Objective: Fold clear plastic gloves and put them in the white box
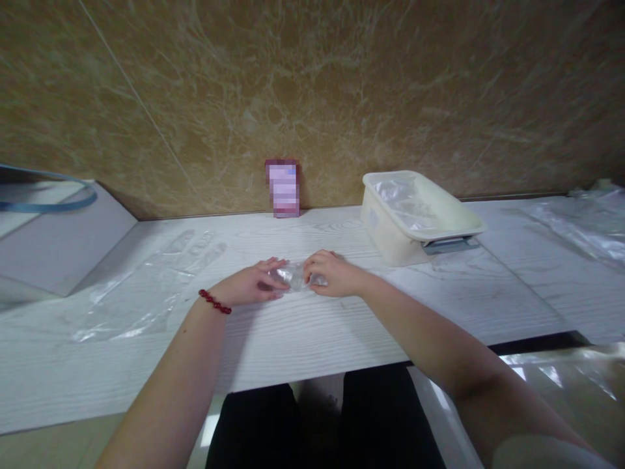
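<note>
White wood-grain table [293, 339]: clear plastic piece [295, 276] lies between left hand [258, 281] and right hand [328, 273], both curled onto its ends; uneven squeeze could crumple the thin film or skid it.

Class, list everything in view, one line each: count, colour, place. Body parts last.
Wall: one, brown marbled, behind table
Table: whitish, wood-grained, under the hands; the number of tops is unclear
Box: one, white, far left
Strap: one, blue, by box
Flat plastic: uncertain count, clear, left on table
Blurred upright object: one, pinkish, against wall
Bin: one, cream, right of centre, clear plastic inside
Loose plastic: uncertain count, clear, far right
Held plastic: uncertain count, clear, between hands
Bracelet: one, red, left wrist
Hands: two, left, right
</note>
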Motion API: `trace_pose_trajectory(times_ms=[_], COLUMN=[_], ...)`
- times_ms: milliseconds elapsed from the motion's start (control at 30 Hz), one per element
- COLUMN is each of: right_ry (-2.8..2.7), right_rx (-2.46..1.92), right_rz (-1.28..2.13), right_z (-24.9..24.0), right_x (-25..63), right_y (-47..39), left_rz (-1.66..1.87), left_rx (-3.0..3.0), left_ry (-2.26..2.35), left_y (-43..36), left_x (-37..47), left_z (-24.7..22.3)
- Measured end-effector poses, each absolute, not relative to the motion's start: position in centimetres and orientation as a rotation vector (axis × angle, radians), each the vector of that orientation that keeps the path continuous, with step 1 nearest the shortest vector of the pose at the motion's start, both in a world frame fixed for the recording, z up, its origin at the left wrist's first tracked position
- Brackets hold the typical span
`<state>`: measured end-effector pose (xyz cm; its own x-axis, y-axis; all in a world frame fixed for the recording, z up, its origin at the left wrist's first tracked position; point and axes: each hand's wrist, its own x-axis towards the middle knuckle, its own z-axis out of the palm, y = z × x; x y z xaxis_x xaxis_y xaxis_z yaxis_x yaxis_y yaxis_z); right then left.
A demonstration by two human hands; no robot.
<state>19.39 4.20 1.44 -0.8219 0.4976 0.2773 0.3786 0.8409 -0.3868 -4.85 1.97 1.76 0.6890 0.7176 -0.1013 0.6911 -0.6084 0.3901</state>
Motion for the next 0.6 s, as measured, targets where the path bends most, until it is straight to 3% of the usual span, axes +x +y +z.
trace_pose_trajectory(times_ms=[467,600], right_ry=[-2.571,-2.478], right_rx=[-0.713,-0.771], right_rz=[0.35,0.262], right_z=[1.8,1.9], right_x=[18.7,17.7], right_y=[4.0,3.7], left_rz=[0.361,0.167], left_rx=[2.558,2.568], left_ry=[1.478,1.656], left_y=[1.2,-0.4], left_x=[-3.9,-2.2], left_z=[2.6,2.3])
